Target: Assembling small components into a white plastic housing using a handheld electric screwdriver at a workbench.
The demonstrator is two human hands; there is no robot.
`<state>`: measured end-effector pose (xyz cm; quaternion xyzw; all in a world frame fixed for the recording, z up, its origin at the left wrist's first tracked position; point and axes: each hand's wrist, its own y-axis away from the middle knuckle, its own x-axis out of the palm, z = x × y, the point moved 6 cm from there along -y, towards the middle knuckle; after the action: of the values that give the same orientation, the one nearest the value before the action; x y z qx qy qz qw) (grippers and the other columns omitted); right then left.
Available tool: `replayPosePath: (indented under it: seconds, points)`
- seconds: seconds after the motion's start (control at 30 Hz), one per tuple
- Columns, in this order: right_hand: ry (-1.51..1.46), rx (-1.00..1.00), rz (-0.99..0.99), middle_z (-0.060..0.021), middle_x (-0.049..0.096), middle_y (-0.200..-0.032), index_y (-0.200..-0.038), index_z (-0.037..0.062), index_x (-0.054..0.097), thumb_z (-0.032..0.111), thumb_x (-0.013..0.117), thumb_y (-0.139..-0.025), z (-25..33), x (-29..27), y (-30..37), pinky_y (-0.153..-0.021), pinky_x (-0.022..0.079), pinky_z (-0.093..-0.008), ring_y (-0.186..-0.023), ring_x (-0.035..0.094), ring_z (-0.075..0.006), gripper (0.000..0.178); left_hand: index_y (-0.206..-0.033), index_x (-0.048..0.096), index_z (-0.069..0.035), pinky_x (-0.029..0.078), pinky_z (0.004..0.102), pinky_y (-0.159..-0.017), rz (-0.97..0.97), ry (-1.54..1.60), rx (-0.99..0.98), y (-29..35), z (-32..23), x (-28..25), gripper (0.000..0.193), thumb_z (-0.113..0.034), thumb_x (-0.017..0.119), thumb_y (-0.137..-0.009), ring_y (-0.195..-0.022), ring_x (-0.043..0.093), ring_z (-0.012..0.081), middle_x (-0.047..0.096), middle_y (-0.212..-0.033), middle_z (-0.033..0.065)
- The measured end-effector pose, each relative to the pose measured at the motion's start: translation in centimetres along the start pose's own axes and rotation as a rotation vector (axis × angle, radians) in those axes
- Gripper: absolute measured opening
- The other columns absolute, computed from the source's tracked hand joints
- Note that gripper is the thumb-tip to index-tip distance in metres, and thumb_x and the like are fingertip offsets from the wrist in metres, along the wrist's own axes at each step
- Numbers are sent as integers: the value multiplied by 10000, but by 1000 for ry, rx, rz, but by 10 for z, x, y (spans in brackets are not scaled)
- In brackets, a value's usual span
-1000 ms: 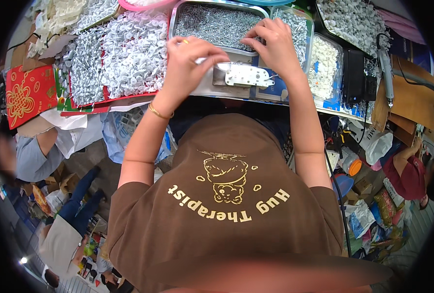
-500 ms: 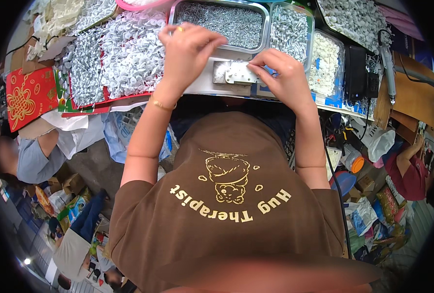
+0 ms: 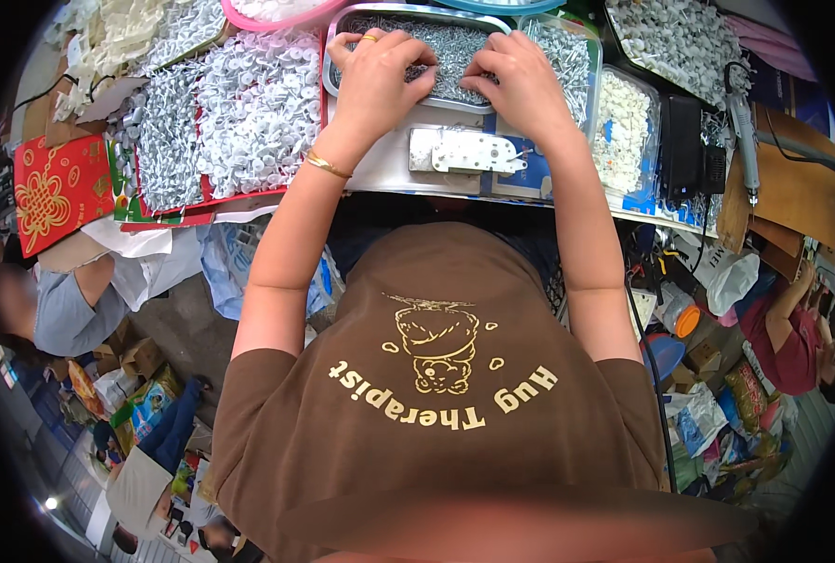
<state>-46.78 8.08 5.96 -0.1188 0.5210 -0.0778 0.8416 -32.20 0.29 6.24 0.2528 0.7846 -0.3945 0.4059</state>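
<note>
Metal pieces | between left-hand fingers and right-hand fingers | curled; cannot tell whether clamped

tally by kind, seen from above
left hand, right hand: two hands. white holed part: one. metal tray under the hands: one. clear tub of screws, clear tub of cream pieces: two tubs. pink basin, blue basin: two basins. pen-shaped power tool: one. red card: one. gold ring: one. orange lid: one. other people: three at least. screws, white plastic pieces: past counting.
</note>
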Motion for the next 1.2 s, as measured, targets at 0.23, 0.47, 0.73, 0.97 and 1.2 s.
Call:
replayPosePath:
  seconds: [0.23, 0.47, 0.73, 0.97, 1.2]
  points:
    - [-135, 79, -117, -53, 642, -830, -862, 49, 702, 170, 758, -840, 2, -11, 0, -738, 502, -345, -816, 609, -226, 136, -820, 719, -171, 279, 415, -927, -35, 88, -17, 3, 5, -12, 70, -233, 740, -843, -856, 608, 160, 688, -832, -59]
    - [-544, 291, -136, -73, 728, -853, -986, 1, 691, 105, 717, -910, 7, -51, 24, -713, 523, -236, -776, 677, -100, 131, -843, 737, -173, 274, 379, -952, 109, 373, -58, 44, -30, -54, 53, -200, 778, -822, -847, 613, 124, 713, -840, -66]
    - [-193, 286, -133, -78, 719, -748, -907, 38, 732, 132, 751, -867, 40, -58, 63, -566, 512, -270, -643, 700, -164, 104, -848, 747, -176, 294, 352, -919, 110, 313, 10, 69, -54, -55, 97, -130, 801, -782, -817, 613, 112, 705, -836, -69]
    - [-107, 323, -152, -82, 714, -753, -857, 38, 709, 155, 751, -874, 43, -45, 82, -558, 507, -299, -621, 683, -201, 126, -827, 750, -194, 273, 392, -943, 29, 290, -45, 50, -33, -59, 86, -167, 803, -765, -862, 609, 122, 712, -844, -83]
    - [-321, 281, -281, -76, 728, -809, -910, 33, 750, 144, 738, -887, 33, -69, 47, -590, 499, -287, -667, 678, -159, 114, -784, 755, -199, 264, 438, -934, -52, -113, 112, 4, -5, -12, 70, -261, 786, -772, -868, 587, 161, 642, -778, -76]
